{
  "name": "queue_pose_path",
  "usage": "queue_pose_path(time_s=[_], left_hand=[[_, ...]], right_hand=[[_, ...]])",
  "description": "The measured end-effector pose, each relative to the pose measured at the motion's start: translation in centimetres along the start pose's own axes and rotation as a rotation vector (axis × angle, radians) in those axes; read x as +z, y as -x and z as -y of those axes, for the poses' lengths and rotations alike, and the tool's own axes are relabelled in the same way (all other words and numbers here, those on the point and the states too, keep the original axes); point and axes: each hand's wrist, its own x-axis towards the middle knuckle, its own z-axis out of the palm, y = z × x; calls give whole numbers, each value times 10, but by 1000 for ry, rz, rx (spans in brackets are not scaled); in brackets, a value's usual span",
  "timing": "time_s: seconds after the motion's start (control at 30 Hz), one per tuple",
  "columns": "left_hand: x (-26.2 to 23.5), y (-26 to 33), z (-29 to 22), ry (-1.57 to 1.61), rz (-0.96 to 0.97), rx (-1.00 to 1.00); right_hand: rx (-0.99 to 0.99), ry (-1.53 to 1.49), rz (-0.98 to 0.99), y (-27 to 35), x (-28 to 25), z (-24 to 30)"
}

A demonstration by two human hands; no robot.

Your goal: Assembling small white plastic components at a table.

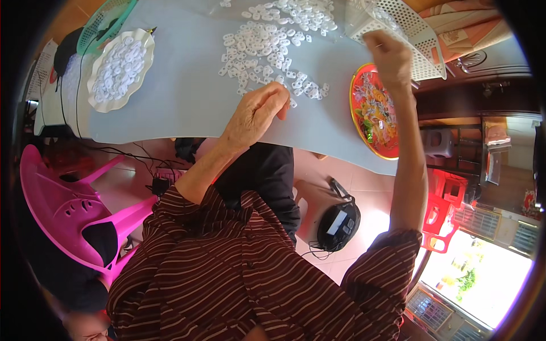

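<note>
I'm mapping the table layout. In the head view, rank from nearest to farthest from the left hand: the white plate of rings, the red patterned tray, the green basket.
From the left hand:
1. Red patterned tray, to its right at the table edge.
2. White plate of rings, to its left.
3. Green basket, beyond the plate at the far left corner.

left hand [257, 113]: fingertips curled under, contact with white plastic pieces [267, 45] not resolvable | right hand [389, 57]: grip on white perforated basket [406, 28] hidden behind knuckles | basket top cut by frame edge | pieces too small for shape detail | table [182, 96] far end cut off
</note>
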Motion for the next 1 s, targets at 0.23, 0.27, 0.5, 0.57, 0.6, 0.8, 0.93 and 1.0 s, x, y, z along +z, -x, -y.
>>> queue_pose_path(time_s=[0.23, 0.27, 0.5, 0.57, 0.6, 0.8, 0.93, 1.0], left_hand=[[1, 1, -3, -46, 3, -25], [0, 1, -2, -47, 0, -28], [-2, 4, -3, -84, -2, -48], [-2, 4, -4, -82, -16, -51], [0, 4, -3, -37, -60, -16], [-21, 3, -23, -160, -247, 48], [-49, -22, -10, -471, -250, 252], [-50, -38, -10, -653, -200, 445]], right_hand=[[27, 175, 469, 42, 45, 37], [27, 235, 475, 41, 46, 39], [0, 454, 478, 38, 60, 48], [-36, 490, 492, 33, 64, 52], [-35, 490, 489, 30, 64, 49], [11, 190, 327, 47, 51, 53], [141, -259, 244, 92, 52, 86], [161, -281, 201, 111, 57, 88]])
